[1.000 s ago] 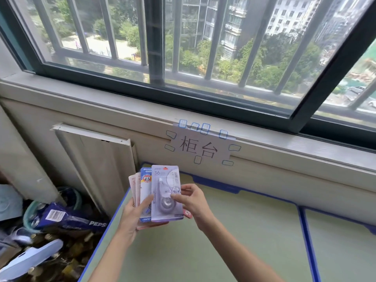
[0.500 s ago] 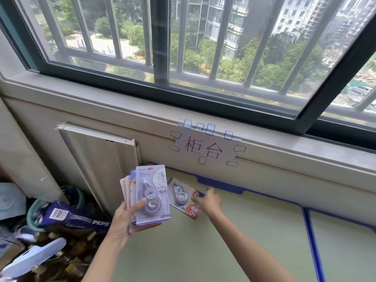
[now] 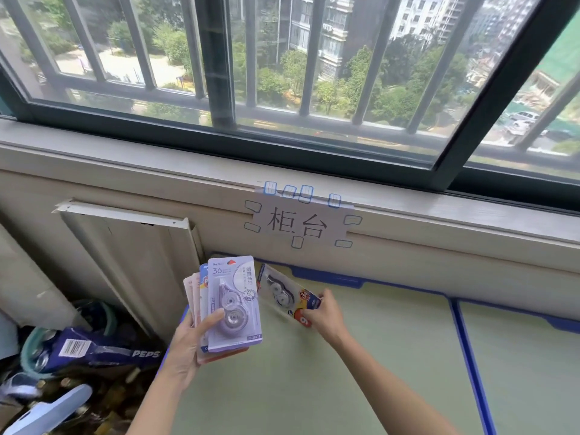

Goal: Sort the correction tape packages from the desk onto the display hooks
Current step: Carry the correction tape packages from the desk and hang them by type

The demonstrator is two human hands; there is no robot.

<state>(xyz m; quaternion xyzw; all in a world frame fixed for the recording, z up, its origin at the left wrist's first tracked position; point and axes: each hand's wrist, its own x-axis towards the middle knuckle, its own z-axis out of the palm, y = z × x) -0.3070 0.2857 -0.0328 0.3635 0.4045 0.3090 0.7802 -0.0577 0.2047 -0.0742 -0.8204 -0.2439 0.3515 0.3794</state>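
Your left grip (image 3: 188, 343) clasps a fanned stack of correction tape packages (image 3: 233, 304), thumb across the front lilac one. Your right grip (image 3: 326, 315) pinches a separate package (image 3: 282, 293) by its lower end, just right of the stack, above the green tabletop (image 3: 361, 372). Half a second ago, that package lay lower, fingers just reaching it.
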